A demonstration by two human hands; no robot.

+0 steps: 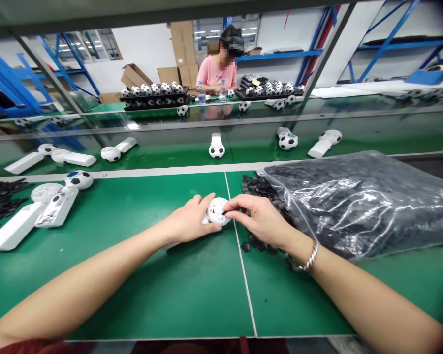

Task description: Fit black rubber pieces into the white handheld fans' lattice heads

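My left hand [192, 219] is wrapped round a white ball-shaped piece [218, 211] with small openings, low over the green table [151, 295]. From the right, my right hand [256, 216] pinches a small black piece [225, 213] against the ball's face. Part of a white handle is hidden beneath my left hand. Loose black pieces [256, 187] lie just beyond and under my right hand, beside a clear plastic bag [369, 201] full of black pieces.
White ball-and-handle parts [59, 206] and a black pile [2, 196] lie at left. Behind a ledge, a green conveyor [162, 152] carries several football-patterned units. Across it, a person in pink [217, 71] sits between black trays [155, 98] of balls.
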